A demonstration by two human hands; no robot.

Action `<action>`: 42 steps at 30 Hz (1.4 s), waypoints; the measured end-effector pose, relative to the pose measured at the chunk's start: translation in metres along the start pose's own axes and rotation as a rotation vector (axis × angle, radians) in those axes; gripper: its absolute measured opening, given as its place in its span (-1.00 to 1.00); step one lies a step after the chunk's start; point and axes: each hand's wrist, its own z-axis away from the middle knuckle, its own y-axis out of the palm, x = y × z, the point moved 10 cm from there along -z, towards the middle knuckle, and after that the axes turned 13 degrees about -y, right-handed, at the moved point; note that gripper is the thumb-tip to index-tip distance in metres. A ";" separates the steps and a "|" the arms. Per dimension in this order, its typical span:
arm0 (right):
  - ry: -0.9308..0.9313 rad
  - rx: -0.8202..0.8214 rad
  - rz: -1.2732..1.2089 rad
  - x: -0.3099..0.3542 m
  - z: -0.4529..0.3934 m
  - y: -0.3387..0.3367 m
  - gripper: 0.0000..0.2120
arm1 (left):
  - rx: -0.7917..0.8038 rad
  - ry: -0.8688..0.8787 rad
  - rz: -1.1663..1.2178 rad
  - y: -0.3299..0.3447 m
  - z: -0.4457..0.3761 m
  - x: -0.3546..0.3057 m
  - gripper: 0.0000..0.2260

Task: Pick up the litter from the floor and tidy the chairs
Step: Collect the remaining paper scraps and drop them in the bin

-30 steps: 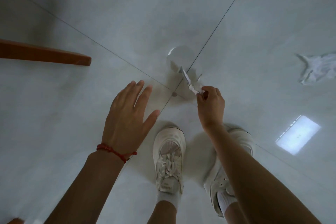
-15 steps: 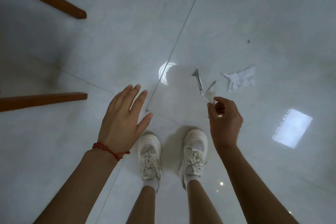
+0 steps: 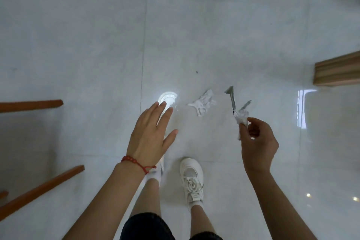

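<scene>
Right now, by part:

Right hand grip: the right hand (image 3: 259, 142) is closed in a pinch, thumb and fingertips (image 3: 242, 125) pressed on a crumpled scrap of paper (image 3: 238, 112); the scrap's thin twisted ends stick up and away from the hand, clear of the floor.

Left hand grip: the left hand (image 3: 151, 134) is spread flat, palm down, fingers apart and thumb out; it holds nothing and touches nothing, hanging above the floor.

Litter on the floor: a second crumpled white wad (image 3: 203, 103) lies on the tiled floor (image 3: 78, 45), between the two hands and ahead of the feet, apart from both hands.

Other small litter: a tiny dark speck (image 3: 197, 72) lies farther ahead on the tile.

Chairs: brown wooden chair legs (image 3: 31, 105) reach in from the left edge, well apart from the wad; nothing lies between the hands and the wad.

Right edge: a pale wooden piece (image 3: 338, 70) juts in at the right; what it belongs to cannot be told.

Feet: a white sneaker (image 3: 191, 179) stands just behind the wad's tile, the other foot mostly hidden under the left wrist with its red string bracelet (image 3: 136, 162).

Glare: a round bright reflection (image 3: 168, 98) sits under the left fingertips.

Containers: whether one is near cannot be told.
</scene>
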 end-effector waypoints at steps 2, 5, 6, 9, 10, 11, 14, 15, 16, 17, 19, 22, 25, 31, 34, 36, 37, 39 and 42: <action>0.047 -0.062 0.007 -0.010 -0.010 -0.015 -0.83 | 0.030 0.077 -0.008 0.007 -0.019 -0.021 -0.43; 0.123 -0.131 0.032 -0.025 -0.021 -0.030 -0.82 | 0.065 0.199 -0.023 0.018 -0.049 -0.044 -0.42; 0.160 -0.161 0.037 -0.031 -0.024 -0.035 -0.81 | 0.081 0.232 -0.029 0.023 -0.060 -0.049 -0.42; 0.260 -0.277 0.019 -0.047 -0.028 -0.042 -0.82 | 0.113 0.326 -0.060 0.033 -0.087 -0.061 -0.42; 0.289 -0.313 0.012 -0.052 -0.028 -0.042 -0.81 | 0.125 0.362 -0.073 0.038 -0.095 -0.065 -0.44; 0.313 -0.340 0.014 -0.057 -0.027 -0.041 -0.80 | 0.131 0.397 -0.079 0.042 -0.103 -0.070 -0.46; 0.360 -0.382 0.019 -0.073 -0.021 -0.030 -0.81 | 0.157 0.455 -0.093 0.063 -0.124 -0.080 -0.51; 0.365 -0.382 0.013 -0.078 -0.020 -0.024 -0.81 | 0.156 0.466 -0.101 0.072 -0.131 -0.084 -0.51; 0.372 -0.370 0.010 -0.084 -0.018 -0.017 -0.82 | 0.163 0.472 -0.107 0.083 -0.137 -0.087 -0.50; 0.381 -0.351 0.010 -0.091 -0.015 -0.009 -0.82 | 0.180 0.469 -0.108 0.097 -0.142 -0.090 -0.50; 0.389 -0.329 0.013 -0.107 -0.010 0.005 -0.83 | 0.227 0.445 -0.107 0.130 -0.154 -0.094 -0.47; 0.376 -0.326 0.005 -0.134 -0.009 0.027 -0.83 | 0.273 0.428 -0.151 0.187 -0.172 -0.093 -0.48; 0.389 -0.298 0.001 -0.167 -0.009 0.052 -0.83 | 0.315 0.360 -0.131 0.243 -0.190 -0.085 -0.52; 0.333 -0.267 0.024 -0.219 -0.013 0.085 -0.83 | 0.334 0.111 -0.097 0.326 -0.206 -0.051 -0.45; 0.311 -0.250 0.031 -0.237 -0.012 0.097 -0.84 | 0.312 0.041 -0.055 0.351 -0.206 -0.049 -0.43; 0.298 -0.248 0.041 -0.247 -0.009 0.103 -0.84 | 0.299 0.041 0.013 0.364 -0.205 -0.053 -0.42; 0.292 -0.241 0.047 -0.250 -0.008 0.106 -0.85 | 0.301 0.056 0.029 0.370 -0.205 -0.055 -0.43; 0.286 -0.224 0.049 -0.257 -0.004 0.113 -0.85 | 0.280 0.125 0.022 0.380 -0.205 -0.060 -0.45; 0.290 -0.204 0.046 -0.266 -0.001 0.120 -0.84 | 0.244 0.183 0.025 0.384 -0.207 -0.062 -0.51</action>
